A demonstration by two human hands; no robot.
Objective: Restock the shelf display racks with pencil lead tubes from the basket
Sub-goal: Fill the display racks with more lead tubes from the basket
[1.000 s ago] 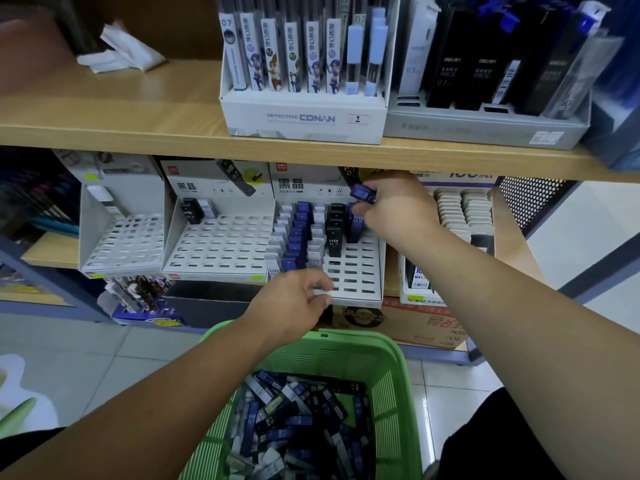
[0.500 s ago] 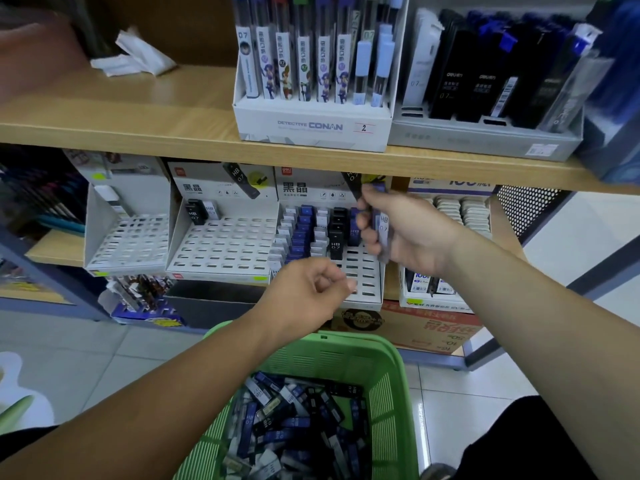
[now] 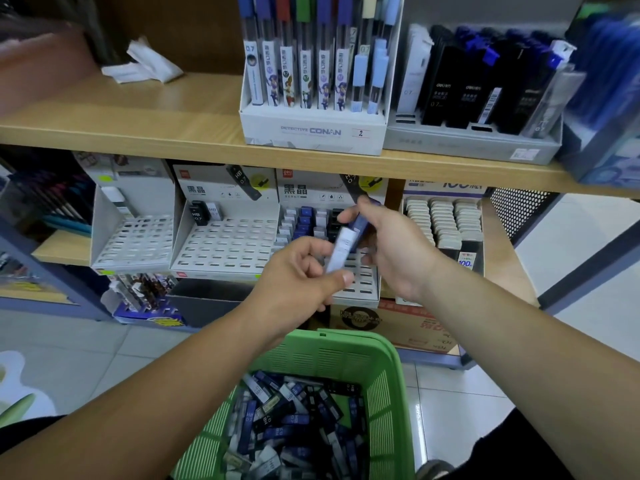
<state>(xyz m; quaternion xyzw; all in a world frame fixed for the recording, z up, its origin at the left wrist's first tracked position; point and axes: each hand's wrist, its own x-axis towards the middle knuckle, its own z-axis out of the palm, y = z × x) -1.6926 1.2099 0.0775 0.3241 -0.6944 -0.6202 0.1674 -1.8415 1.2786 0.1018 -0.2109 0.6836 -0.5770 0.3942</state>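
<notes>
My right hand (image 3: 394,251) grips a blue and white pencil lead tube (image 3: 346,242) by its upper part, in front of the partly filled display rack (image 3: 360,289). My left hand (image 3: 298,275) pinches the lower end of the same tube between thumb and fingers. Blue, white and black tubes (image 3: 308,220) stand in the rack's back rows, partly hidden by both hands. Below my arms the green basket (image 3: 391,372) holds several loose tubes (image 3: 294,427).
To the left stands a rack (image 3: 225,247) with two tubes in its back corner, then another slotted rack (image 3: 135,244). A tray of white erasers (image 3: 443,216) sits to the right. On the upper wooden shelf (image 3: 156,123) are a Conan lead box (image 3: 311,133) and a grey tray (image 3: 467,143).
My right hand has drawn back from the rack with a tube. My left hand has risen to meet it and now pinches the tube's lower end.
</notes>
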